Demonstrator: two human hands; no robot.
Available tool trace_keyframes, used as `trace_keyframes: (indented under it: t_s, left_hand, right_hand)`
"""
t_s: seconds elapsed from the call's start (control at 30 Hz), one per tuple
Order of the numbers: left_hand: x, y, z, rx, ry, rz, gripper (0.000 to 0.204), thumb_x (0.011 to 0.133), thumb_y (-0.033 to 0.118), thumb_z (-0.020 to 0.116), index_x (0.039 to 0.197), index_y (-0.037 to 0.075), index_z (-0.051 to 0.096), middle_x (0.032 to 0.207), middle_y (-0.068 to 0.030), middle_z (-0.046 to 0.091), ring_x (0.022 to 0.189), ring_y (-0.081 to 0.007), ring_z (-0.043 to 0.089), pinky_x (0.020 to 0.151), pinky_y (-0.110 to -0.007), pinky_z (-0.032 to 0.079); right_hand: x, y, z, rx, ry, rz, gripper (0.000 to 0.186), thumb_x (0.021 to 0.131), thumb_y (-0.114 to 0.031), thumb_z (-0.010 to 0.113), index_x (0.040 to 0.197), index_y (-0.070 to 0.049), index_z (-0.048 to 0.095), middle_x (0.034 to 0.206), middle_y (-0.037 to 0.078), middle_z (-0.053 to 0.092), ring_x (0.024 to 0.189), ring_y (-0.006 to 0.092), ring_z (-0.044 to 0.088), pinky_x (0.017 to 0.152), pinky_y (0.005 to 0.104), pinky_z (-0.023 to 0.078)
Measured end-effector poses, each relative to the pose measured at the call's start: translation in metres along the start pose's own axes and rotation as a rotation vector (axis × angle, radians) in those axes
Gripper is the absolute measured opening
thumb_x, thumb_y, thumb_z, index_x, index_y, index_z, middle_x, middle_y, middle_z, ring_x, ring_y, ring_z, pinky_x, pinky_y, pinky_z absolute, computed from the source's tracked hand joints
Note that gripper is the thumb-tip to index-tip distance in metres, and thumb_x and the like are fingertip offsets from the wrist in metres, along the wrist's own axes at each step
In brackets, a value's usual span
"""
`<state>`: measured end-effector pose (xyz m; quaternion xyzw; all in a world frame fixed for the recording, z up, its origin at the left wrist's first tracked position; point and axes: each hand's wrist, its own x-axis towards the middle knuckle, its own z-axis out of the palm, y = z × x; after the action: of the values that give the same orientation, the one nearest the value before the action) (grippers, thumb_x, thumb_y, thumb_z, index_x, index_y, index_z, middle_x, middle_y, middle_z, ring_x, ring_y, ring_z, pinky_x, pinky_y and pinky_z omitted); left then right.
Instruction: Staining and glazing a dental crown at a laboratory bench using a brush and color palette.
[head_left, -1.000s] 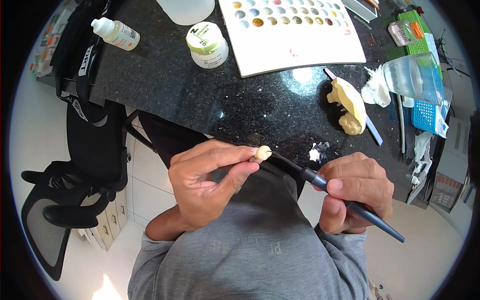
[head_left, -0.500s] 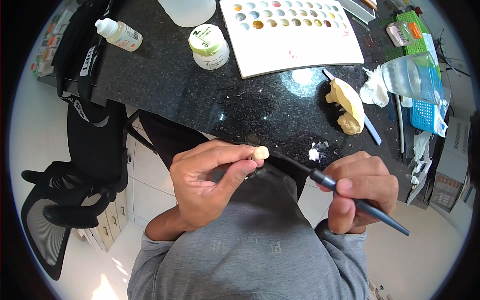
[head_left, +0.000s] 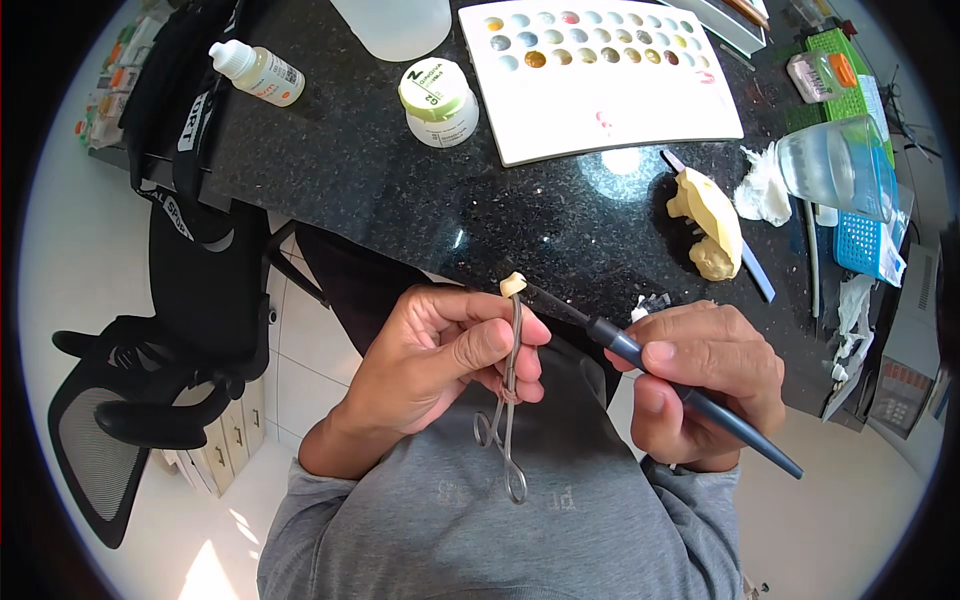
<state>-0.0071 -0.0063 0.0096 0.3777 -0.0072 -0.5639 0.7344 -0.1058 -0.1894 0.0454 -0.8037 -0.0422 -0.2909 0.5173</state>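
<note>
In my left hand is a pair of metal locking forceps, pinched between thumb and fingers with its ring handles hanging toward my lap. At the upper end of the forceps sits a small cream-coloured tooth crown. My right hand grips a dark blue-handled brush like a pen. Its thin dark tip points left and reaches close beside the crown; whether they touch I cannot tell.
A white palette with rows of coloured wells lies on the black speckled countertop. Nearby are a green-lidded jar, a dropper bottle, a yellow dental model and a water glass. A black chair stands at left.
My left hand has turned, so the forceps now show below the fingers and the crown is tilted at their tip. The brush has shifted slightly left with its tip nearer the crown.
</note>
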Motion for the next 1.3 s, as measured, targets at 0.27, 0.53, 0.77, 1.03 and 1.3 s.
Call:
trace_keyframes:
  t_s: [0.27,0.53,0.77,1.03,1.3]
  left_hand:
    - [0.000,0.000,0.001,0.007,0.064,-0.014,0.023,0.088,0.019,0.062,0.090,-0.003,0.063,0.068,-0.0116,0.063,0.059,-0.0223,0.066,0.054,-0.031,0.056]
    - [0.000,0.001,0.001,0.002,0.062,-0.020,0.023,0.088,0.020,0.063,0.089,-0.004,0.063,0.070,-0.0121,0.064,0.059,-0.0227,0.066,0.054,-0.032,0.056]
    - [-0.002,-0.001,-0.004,-0.029,-0.042,-0.002,0.027,0.091,0.018,0.059,0.103,-0.006,0.063,0.080,-0.0119,0.066,0.072,-0.0191,0.068,0.064,-0.027,0.057]
    - [0.000,-0.001,0.001,1.004,0.262,0.785,0.022,0.075,-0.003,0.070,0.097,0.000,0.070,0.081,-0.0124,0.068,0.068,-0.0144,0.065,0.058,-0.021,0.051]
    - [-0.002,0.006,0.003,1.208,0.284,0.872,0.028,0.069,-0.006,0.072,0.096,0.001,0.070,0.078,-0.0112,0.068,0.064,-0.0152,0.065,0.051,-0.021,0.050]
  right_hand:
    - [-0.002,0.000,0.004,0.024,0.007,-0.023,0.026,0.065,0.004,0.074,0.088,0.003,0.064,0.074,0.014,0.066,0.060,0.0206,0.066,0.052,0.0270,0.055]
    - [-0.001,0.000,0.003,0.000,-0.013,-0.008,0.027,0.065,0.004,0.074,0.089,0.003,0.064,0.075,0.014,0.066,0.062,0.0203,0.067,0.052,0.0272,0.055]
    - [-0.005,-0.007,-0.005,0.147,-0.004,0.080,0.022,0.071,0.000,0.073,0.092,0.002,0.065,0.079,0.013,0.065,0.068,0.0220,0.067,0.056,0.0294,0.054]
    - [-0.012,-0.004,-0.016,0.133,0.050,0.040,0.018,0.073,0.002,0.063,0.091,0.002,0.062,0.081,0.012,0.060,0.065,0.0211,0.064,0.058,0.0285,0.054]
    - [-0.009,-0.002,-0.005,-0.027,0.041,-0.096,0.027,0.059,0.006,0.068,0.085,0.000,0.061,0.072,0.008,0.059,0.059,0.0179,0.063,0.055,0.0262,0.056]
